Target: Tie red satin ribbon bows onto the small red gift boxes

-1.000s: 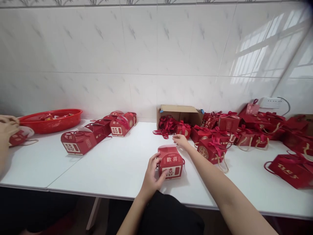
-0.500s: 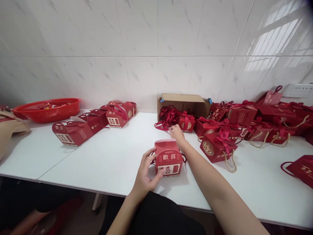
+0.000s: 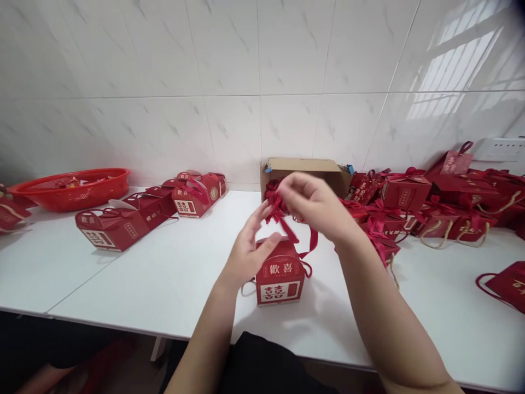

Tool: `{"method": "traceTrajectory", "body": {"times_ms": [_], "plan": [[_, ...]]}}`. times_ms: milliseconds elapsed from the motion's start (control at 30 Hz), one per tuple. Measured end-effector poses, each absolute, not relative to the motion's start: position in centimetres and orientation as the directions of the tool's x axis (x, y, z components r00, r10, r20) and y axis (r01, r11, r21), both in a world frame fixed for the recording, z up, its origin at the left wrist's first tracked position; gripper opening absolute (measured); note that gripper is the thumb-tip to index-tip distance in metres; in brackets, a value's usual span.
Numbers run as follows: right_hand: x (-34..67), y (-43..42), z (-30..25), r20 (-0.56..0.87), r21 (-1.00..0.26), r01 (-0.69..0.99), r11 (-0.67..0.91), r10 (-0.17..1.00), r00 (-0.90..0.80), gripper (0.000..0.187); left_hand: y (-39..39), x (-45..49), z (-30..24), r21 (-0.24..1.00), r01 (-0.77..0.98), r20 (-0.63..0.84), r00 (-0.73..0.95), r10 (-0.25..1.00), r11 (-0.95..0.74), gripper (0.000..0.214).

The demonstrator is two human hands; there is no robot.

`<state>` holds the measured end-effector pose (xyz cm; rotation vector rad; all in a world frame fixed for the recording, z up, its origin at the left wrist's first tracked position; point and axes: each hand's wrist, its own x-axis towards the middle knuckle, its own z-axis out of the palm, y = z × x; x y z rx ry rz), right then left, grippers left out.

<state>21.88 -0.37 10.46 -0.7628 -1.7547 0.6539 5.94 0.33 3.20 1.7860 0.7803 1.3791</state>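
Note:
A red gift box [image 3: 280,279] with white and gold Chinese characters stands upright on the white table in front of me. Above it, my right hand [image 3: 314,200] pinches a dark red ribbon [image 3: 314,241], whose loose ends hang behind the box's top. My left hand [image 3: 249,249] hovers at the box's upper left, fingers apart, with nothing visible in it. Behind my hands, more red ribbon [image 3: 273,191] lies in a heap at the mouth of a cardboard box [image 3: 305,164], partly hidden by my right hand.
Several red gift boxes with bows [image 3: 406,191] are piled at the right. Others stand at the left, including a long one [image 3: 133,227] and a bow-tied one [image 3: 196,197]. A red plastic basket [image 3: 77,194] holds small items. A tiled wall [image 3: 229,126] rises behind the table [image 3: 172,284].
My right hand has come up and back from the ribbon heap, drawing a ribbon with it. My left hand has lifted off the front gift box and opened.

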Motion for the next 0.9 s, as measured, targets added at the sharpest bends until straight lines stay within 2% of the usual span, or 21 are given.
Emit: {"method": "traceTrajectory", "body": {"times_ms": [67, 133, 233, 300, 400, 467, 533, 633, 733, 833, 900], "plan": [[20.8, -1.8, 10.5, 0.475, -0.742, 0.244, 0.624, 0.747, -0.466, 0.016, -0.7, 6.7, 2.9, 0.835, -0.060, 0.544, 0.236, 0.806, -0.546, 0.040], [20.4, -2.4, 10.6, 0.407, -0.745, 0.258, 0.616, 0.725, -0.556, 0.014, -1.4, 6.9, 2.8, 0.827, -0.079, 0.561, 0.175, 0.809, -0.557, 0.033], [21.2, -2.6, 10.9, 0.420, -0.704, 0.312, 0.638, 0.728, -0.542, 0.019, -2.0, 6.3, 3.0, 0.816, -0.061, 0.578, 0.070, 0.813, -0.575, 0.026], [22.3, -2.7, 11.2, 0.392, -0.618, 0.433, 0.657, 0.734, -0.555, 0.020, -2.0, 5.7, 3.1, 0.817, -0.120, 0.566, -0.028, 0.824, -0.564, 0.016], [24.3, -3.0, 11.7, 0.216, -0.504, 0.583, 0.637, 0.747, -0.629, 0.012, -2.0, 5.0, 3.2, 0.787, -0.294, 0.500, -0.210, 0.840, -0.542, 0.009], [25.6, -3.4, 12.1, 0.105, -0.496, 0.620, 0.609, 0.750, -0.653, 0.019, -1.9, 4.6, 3.1, 0.782, -0.323, 0.445, -0.311, 0.840, -0.533, 0.008], [26.8, -3.7, 12.5, 0.086, -0.542, 0.606, 0.582, 0.756, -0.649, 0.026, -1.7, 4.2, 3.0, 0.805, -0.292, 0.399, -0.377, 0.836, -0.516, 0.007], [28.5, -4.2, 12.9, 0.184, -0.658, 0.513, 0.552, 0.777, -0.602, 0.032, -1.4, 3.7, 2.8, 0.829, -0.278, 0.360, -0.401, 0.843, -0.486, 0.006], [29.5, -4.2, 12.7, 0.360, -0.761, 0.332, 0.557, 0.789, -0.497, 0.031, -1.6, 3.6, 2.7, 0.824, -0.312, 0.380, -0.317, 0.869, -0.474, 0.013], [29.8, -3.8, 12.4, 0.618, -0.746, 0.048, 0.665, 0.717, -0.322, 0.036, -2.4, 3.7, 3.0, 0.810, -0.329, 0.451, -0.180, 0.874, -0.486, 0.018], [29.9, -3.4, 12.3, 0.682, -0.731, -0.094, 0.676, 0.717, -0.148, 0.044, -3.0, 3.9, 3.1, 0.812, -0.314, 0.490, -0.094, 0.867, -0.493, 0.020]]}}
